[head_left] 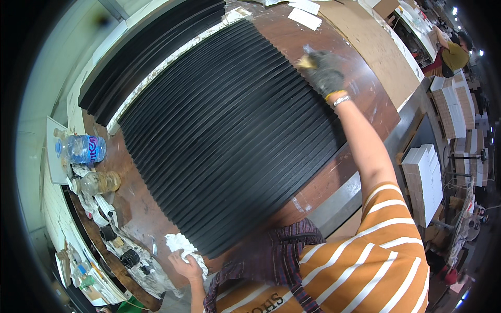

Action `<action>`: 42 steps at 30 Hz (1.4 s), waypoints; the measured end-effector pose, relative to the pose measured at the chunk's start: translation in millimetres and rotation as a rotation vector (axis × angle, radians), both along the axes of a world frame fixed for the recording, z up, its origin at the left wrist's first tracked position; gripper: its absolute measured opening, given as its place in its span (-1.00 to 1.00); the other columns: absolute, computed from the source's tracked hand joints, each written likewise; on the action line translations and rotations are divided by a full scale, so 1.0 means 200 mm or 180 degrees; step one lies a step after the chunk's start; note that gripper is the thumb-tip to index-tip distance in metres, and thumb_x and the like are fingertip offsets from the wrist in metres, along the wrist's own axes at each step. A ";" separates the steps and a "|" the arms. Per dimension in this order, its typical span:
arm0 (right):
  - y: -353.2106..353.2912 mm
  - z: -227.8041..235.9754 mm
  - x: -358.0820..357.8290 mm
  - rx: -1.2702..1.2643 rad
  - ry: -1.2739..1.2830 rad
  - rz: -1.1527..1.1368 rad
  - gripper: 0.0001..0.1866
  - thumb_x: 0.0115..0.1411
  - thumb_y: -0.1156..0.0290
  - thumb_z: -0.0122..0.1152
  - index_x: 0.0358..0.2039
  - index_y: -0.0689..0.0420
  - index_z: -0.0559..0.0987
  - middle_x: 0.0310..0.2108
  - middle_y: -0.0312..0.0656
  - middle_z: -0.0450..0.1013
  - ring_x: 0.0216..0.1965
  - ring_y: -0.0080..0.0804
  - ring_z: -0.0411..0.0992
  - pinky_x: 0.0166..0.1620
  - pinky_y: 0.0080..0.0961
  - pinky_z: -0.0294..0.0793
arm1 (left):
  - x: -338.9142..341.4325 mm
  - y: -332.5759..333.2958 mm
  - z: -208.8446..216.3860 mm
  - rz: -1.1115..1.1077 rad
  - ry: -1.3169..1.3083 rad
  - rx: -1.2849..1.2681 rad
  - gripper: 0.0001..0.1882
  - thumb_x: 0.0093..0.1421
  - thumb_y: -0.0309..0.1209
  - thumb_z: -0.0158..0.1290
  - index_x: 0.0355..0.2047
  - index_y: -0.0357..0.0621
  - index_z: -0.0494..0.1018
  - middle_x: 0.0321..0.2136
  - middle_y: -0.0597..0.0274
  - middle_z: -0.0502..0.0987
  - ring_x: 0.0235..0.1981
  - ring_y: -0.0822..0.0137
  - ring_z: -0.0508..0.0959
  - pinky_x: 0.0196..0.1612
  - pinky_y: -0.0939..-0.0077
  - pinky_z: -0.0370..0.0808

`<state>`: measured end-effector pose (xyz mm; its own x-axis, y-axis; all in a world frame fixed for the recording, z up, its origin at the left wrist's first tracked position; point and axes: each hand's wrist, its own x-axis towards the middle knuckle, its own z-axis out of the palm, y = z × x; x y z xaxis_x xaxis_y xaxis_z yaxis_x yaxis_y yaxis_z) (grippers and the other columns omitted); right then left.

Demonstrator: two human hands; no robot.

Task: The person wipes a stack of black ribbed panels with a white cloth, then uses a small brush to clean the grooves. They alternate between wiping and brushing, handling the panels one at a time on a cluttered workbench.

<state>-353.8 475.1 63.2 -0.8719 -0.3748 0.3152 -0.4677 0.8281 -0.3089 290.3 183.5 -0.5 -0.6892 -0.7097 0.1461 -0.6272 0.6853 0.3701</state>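
Many long black strips (224,130) lie side by side across the brown tabletop (376,112), forming a ribbed sheet. At their far right edge is my right hand (324,73), in a dark grey glove with a yellow cuff. Its fingers are closed around a small pale yellow thing (307,62), too blurred to name. My left hand (186,267), bare, grips a crumpled white cloth (182,245) by the near left corner of the strips.
More black strips (151,49) are stacked beyond the sheet. A blue-labelled plastic bottle (86,148) and a cloudy jar (99,182) stand at the left. Cardboard (373,49) covers the far right. Another person (453,55) sits farther off, near stacked white boards (421,182).
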 end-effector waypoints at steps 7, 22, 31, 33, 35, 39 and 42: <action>-0.18 -0.05 0.08 -0.0932 0.0537 0.0854 -0.56 0.08 0.16 0.53 -0.07 0.10 0.71 -0.07 -0.05 0.60 -0.03 -0.04 0.55 0.10 -0.16 0.53 | 0.00 0.00 0.00 0.0044 -0.0063 0.0043 -0.72 0.09 -0.49 -0.01 -0.18 -0.30 0.47 -0.22 -0.10 0.41 -0.13 -0.14 0.46 -0.01 0.03 0.43; -0.25 -0.04 0.00 0.0043 0.1017 0.1750 -0.64 0.16 0.09 0.44 -0.12 0.03 0.74 -0.23 -0.03 0.62 -0.05 -0.05 0.58 0.08 -0.14 0.54 | 0.01 0.00 -0.01 0.0087 0.0019 0.0050 -0.73 0.08 -0.50 0.01 -0.18 -0.26 0.47 -0.22 -0.08 0.42 -0.13 -0.13 0.48 -0.01 0.02 0.43; -0.38 0.07 0.29 -0.1317 0.0258 0.1367 -0.69 0.15 0.17 0.46 -0.13 0.01 0.73 -0.17 -0.16 0.61 -0.07 -0.14 0.56 0.08 -0.19 0.56 | 0.00 0.01 -0.01 0.0119 0.0045 0.0099 -0.73 0.08 -0.47 0.01 -0.18 -0.26 0.48 -0.20 -0.09 0.41 -0.14 -0.15 0.47 -0.01 0.03 0.43; -0.51 0.05 0.65 -0.0941 -0.0106 0.2876 -0.71 0.13 0.30 0.45 -0.11 0.01 0.71 -0.09 -0.24 0.58 -0.03 -0.19 0.54 0.11 -0.23 0.57 | 0.00 0.01 -0.01 0.0148 0.0122 0.0176 -0.72 0.08 -0.47 0.01 -0.18 -0.26 0.48 -0.20 -0.09 0.41 -0.14 -0.15 0.47 -0.01 0.03 0.43; -0.57 0.05 0.78 -0.0145 -0.0321 0.3598 -0.79 0.11 0.37 0.42 -0.20 -0.02 0.70 -0.13 -0.27 0.58 -0.04 -0.23 0.55 0.11 -0.27 0.58 | 0.00 0.01 -0.01 0.0101 0.0013 0.0093 -0.72 0.09 -0.47 0.01 -0.16 -0.27 0.48 -0.20 -0.09 0.41 -0.13 -0.15 0.48 -0.01 0.02 0.43; -0.36 0.07 0.38 -0.0821 0.0533 0.2005 -0.85 0.18 0.38 0.34 -0.23 0.07 0.67 -0.20 -0.08 0.59 -0.12 -0.08 0.57 0.02 -0.15 0.57 | 0.01 0.00 -0.01 0.0102 0.0045 0.0061 -0.71 0.12 -0.47 0.00 -0.15 -0.28 0.49 -0.19 -0.10 0.41 -0.12 -0.16 0.47 0.00 0.01 0.43; -0.04 0.06 0.02 -0.0084 0.0206 0.0425 -0.72 0.15 0.37 0.43 -0.10 0.08 0.70 -0.12 -0.05 0.61 -0.05 -0.06 0.59 0.02 -0.17 0.60 | 0.01 0.00 -0.02 0.0092 0.0110 0.0113 -0.72 0.12 -0.47 0.01 -0.14 -0.28 0.49 -0.19 -0.10 0.41 -0.10 -0.15 0.47 0.01 0.02 0.44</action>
<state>-350.5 467.3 75.4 -0.7924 -0.4769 0.3804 -0.5928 0.7493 -0.2954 292.2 183.3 -4.9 -0.6632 -0.7345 0.1439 -0.6331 0.6530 0.4157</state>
